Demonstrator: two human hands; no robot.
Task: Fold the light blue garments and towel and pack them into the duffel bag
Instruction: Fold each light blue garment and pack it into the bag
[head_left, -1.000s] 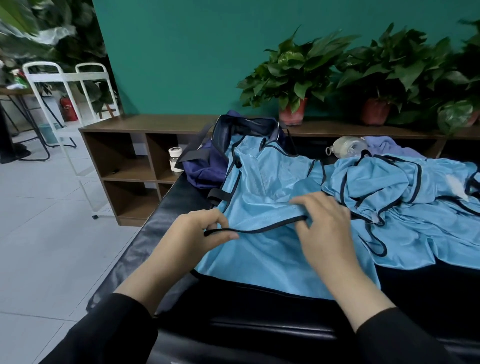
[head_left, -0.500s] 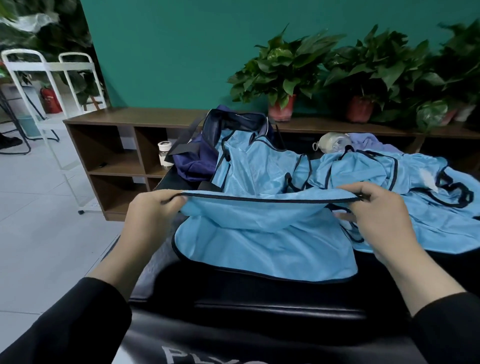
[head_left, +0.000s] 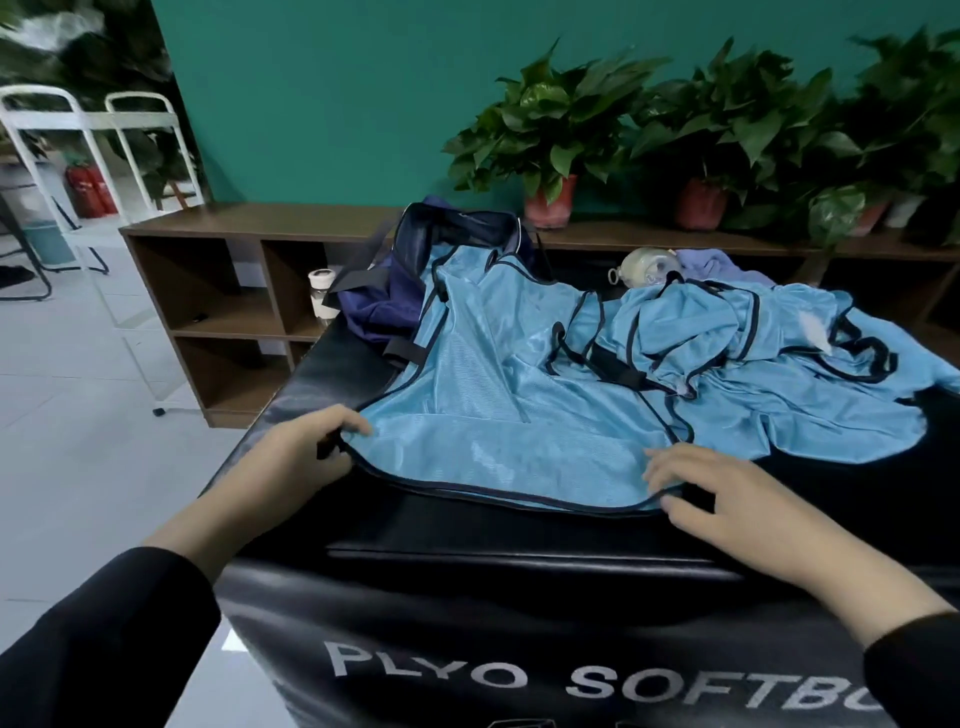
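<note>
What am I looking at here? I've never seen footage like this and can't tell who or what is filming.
There is no machine: a person wears a camera on the head, looking down at their own hands. The left hand pinches the corner of a light blue garment spread on a black padded box; the right hand rests with straight fingers on its near hem. More blue garments lie crumpled to the right, and a navy duffel bag sits open behind.

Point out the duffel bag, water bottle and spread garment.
duffel bag (head_left: 382, 312): head view, navy side panel.
water bottle (head_left: 644, 266): head view, clear body.
spread garment (head_left: 493, 395): head view, middle of the flat blue cloth.
</note>
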